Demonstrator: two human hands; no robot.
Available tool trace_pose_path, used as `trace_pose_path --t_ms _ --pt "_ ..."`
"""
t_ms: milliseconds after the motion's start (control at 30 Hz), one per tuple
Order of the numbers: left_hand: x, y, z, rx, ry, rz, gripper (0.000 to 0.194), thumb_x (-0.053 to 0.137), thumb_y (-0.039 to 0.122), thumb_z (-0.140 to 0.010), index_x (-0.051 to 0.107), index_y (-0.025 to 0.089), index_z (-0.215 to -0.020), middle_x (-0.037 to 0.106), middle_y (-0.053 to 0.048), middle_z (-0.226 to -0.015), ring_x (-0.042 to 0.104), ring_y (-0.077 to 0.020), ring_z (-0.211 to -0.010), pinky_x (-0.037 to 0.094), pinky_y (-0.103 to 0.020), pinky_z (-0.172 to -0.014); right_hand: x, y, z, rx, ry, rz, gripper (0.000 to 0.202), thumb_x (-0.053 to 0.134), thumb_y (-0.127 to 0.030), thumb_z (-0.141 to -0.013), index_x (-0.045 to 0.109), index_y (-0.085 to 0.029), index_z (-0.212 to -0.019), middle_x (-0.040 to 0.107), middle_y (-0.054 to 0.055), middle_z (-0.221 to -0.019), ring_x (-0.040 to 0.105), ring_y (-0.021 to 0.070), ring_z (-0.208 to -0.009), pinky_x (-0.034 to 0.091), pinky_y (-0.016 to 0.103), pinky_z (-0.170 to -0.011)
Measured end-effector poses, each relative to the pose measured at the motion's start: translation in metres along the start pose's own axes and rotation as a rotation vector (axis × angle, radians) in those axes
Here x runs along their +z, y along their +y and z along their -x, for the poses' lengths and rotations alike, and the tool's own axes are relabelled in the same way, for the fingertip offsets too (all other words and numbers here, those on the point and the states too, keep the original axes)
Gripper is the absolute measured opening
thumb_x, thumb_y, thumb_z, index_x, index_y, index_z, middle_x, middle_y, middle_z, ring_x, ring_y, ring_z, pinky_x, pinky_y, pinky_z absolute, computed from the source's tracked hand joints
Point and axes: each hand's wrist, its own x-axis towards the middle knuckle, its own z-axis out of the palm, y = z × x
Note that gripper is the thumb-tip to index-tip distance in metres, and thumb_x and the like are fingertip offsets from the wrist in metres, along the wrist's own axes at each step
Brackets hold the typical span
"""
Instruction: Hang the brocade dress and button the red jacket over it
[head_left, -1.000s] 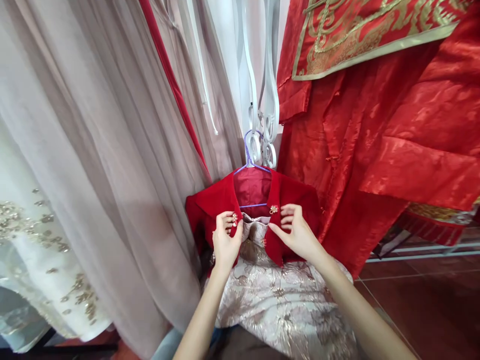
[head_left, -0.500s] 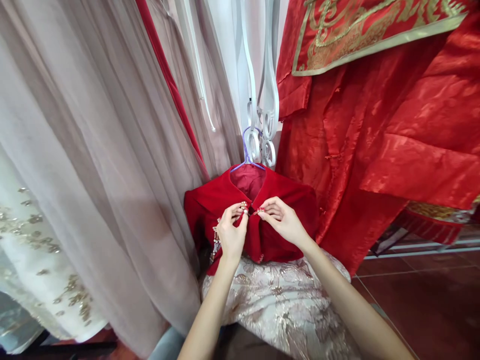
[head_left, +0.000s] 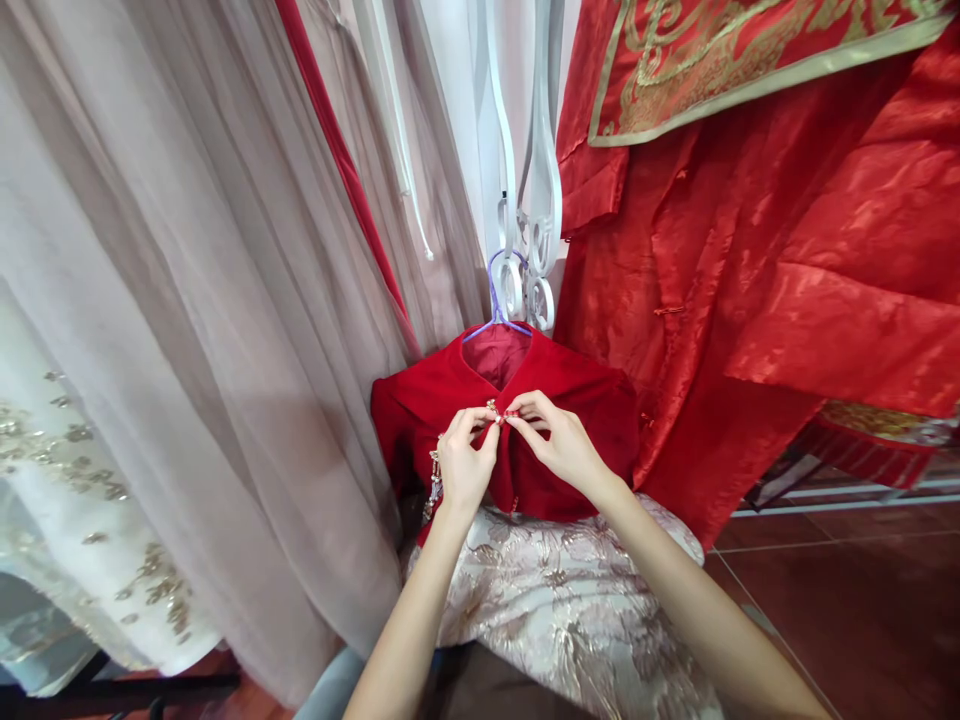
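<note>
A dark red velvet jacket (head_left: 427,390) hangs on a thin purple hanger (head_left: 496,300) in front of me. My left hand (head_left: 465,468) pinches a small gold-and-pearl beaded clasp (head_left: 492,405) at the jacket's front opening, just below the neckline. With thumb and forefinger closed, my right hand (head_left: 564,445) grips the opposite front edge. The fingertips of both hands nearly meet, hiding the exact fastening point. By the left wrist dangles a beaded tassel (head_left: 433,480). A pale floral brocade skirt (head_left: 555,590) lies below the jacket.
Sheer greyish-pink drapes (head_left: 247,350) fill the left, beside a white gown with gold appliqués (head_left: 150,590). To the right hang red satin garments (head_left: 750,250) with gold embroidery. A white scrollwork metal frame (head_left: 551,190) stands behind the hanger; reddish floor tiles (head_left: 862,580) show at lower right.
My hands have come closer together at the neckline, drawing the jacket's two front edges together. The gap between the fingertips has narrowed.
</note>
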Motion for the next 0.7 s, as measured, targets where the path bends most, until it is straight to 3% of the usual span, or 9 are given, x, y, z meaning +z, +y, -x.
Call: trace_pose_path --t_ms 167,300,533,700 --pt "-0.011 0.007 -0.007 0.041 -0.168 -0.058 0.007 0.059 0.019 -0.080 0.060 0.020 -0.087 0.061 -0.002 -0.089 0.061 -0.0114 -0.078 0.053 -0.022 -0.068 -0.001 0.003 -0.001 -0.040 -0.007 0.067 0.008 0.051 -0.025 -0.090 0.054 -0.024 -0.098 0.067 0.002 -0.097 0.067 0.0153 -0.087 0.055 0.028 -0.080" --pt "-0.017 0.011 -0.016 0.082 -0.234 -0.129 0.006 0.059 0.025 -0.081 0.060 0.019 -0.082 0.057 -0.001 -0.081 0.058 -0.0110 -0.072 0.052 -0.023 -0.067 -0.003 0.003 -0.002 -0.044 -0.015 0.099 0.008 0.051 -0.025 -0.091 0.054 -0.024 -0.098 0.067 0.002 -0.097 0.067 0.0151 -0.087 0.054 0.028 -0.081" --pt "-0.021 0.012 -0.029 0.274 -0.331 -0.374 0.007 0.058 0.016 -0.078 0.061 0.018 -0.084 0.063 0.000 -0.080 0.062 -0.0133 -0.075 0.051 -0.024 -0.071 -0.004 0.005 -0.004 -0.040 -0.011 0.131 0.009 0.050 -0.026 -0.091 0.055 -0.024 -0.099 0.068 0.002 -0.097 0.067 0.0164 -0.089 0.054 0.030 -0.082" --pt "-0.024 0.011 -0.034 0.385 -0.380 -0.523 0.010 0.055 0.016 -0.080 0.065 0.018 -0.084 0.066 -0.002 -0.079 0.063 -0.0133 -0.070 0.048 -0.021 -0.062 -0.001 0.009 -0.004 -0.041 0.021 0.119 0.011 0.050 -0.027 -0.091 0.056 -0.024 -0.099 0.068 0.002 -0.098 0.067 0.0161 -0.089 0.055 0.030 -0.082"
